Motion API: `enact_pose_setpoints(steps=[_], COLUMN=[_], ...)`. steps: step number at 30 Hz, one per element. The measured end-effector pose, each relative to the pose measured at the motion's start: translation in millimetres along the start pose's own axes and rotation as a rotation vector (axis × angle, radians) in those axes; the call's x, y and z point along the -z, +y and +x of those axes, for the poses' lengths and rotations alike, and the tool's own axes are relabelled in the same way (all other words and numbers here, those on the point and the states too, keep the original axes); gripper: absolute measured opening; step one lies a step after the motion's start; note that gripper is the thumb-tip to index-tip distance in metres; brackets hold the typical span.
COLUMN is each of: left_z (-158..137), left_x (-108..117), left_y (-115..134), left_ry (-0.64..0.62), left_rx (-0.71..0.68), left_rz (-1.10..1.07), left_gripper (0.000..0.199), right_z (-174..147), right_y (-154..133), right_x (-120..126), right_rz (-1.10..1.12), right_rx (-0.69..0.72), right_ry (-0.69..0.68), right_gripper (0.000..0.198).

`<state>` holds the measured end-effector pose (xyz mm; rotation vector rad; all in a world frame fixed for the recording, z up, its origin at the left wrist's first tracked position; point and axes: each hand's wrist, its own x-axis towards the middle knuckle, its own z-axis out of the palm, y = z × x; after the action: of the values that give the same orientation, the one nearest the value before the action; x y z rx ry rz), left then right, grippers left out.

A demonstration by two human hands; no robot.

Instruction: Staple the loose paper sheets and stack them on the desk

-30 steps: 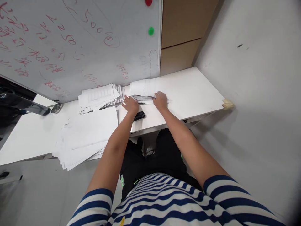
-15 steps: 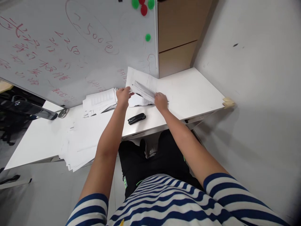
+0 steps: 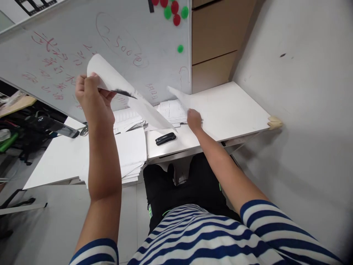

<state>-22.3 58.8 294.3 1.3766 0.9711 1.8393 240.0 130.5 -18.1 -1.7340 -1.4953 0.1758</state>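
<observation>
My left hand [image 3: 95,94] is raised at the left, its fingers closed on a curled sheet of paper [image 3: 143,105] that slants down to the right across the desk. Over the right part of the desk, my right hand [image 3: 194,120] grips the lower end of another sheet [image 3: 179,97], whose far corner points up and left. Behind and below it lie printed papers [image 3: 169,111] on the desk. A black stapler [image 3: 165,138] rests near the front edge, between my arms. My right fingertips are partly hidden.
A stack of white paper [image 3: 131,151] overhangs the desk's front edge at the left. More printed sheets [image 3: 125,119] lie behind it. The whiteboard [image 3: 162,55] with magnets stands at the back. A clear bottle [image 3: 59,125] is at far left; a wall [image 3: 303,110] bounds the right.
My left hand has moved left and up, drawing a sheet away from the papers. My right hand stays near its place with another sheet. The view has shifted slightly.
</observation>
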Motion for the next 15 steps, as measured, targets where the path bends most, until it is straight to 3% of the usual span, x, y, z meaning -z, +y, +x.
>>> enact_pose_setpoints(steps=[3,5,7,12,13,15], left_z=[-31,-51,-62,-49,-43,-36], left_x=[-11,-28,-47,-85,-88,-90], left_y=[12,10,1,-13,-10,2], left_ry=[-0.006,-0.074,-0.221,0.043,0.049,-0.070], left_rx=[0.109,0.268,0.342,0.390,0.369,0.303], left_rz=[-0.132,-0.165,-0.259,-0.267,-0.269,-0.311], left_gripper=[0.016,0.012,0.010,0.018,0.018,0.013], right_z=[-1,-3,-7,-23,-28,-38], right_y=[4,6,6,-6,-7,-5], right_x=[9,26,52,142,159,190], right_rz=[0.140,0.215,0.258,0.252,0.263,0.288], right_rx=[-0.110,-0.231,-0.282,-0.130,-0.110,-0.045], right_ry=[0.094,0.194,0.301,0.442,0.462,0.452], right_gripper=[0.065,0.070,0.073,0.076,0.076,0.075])
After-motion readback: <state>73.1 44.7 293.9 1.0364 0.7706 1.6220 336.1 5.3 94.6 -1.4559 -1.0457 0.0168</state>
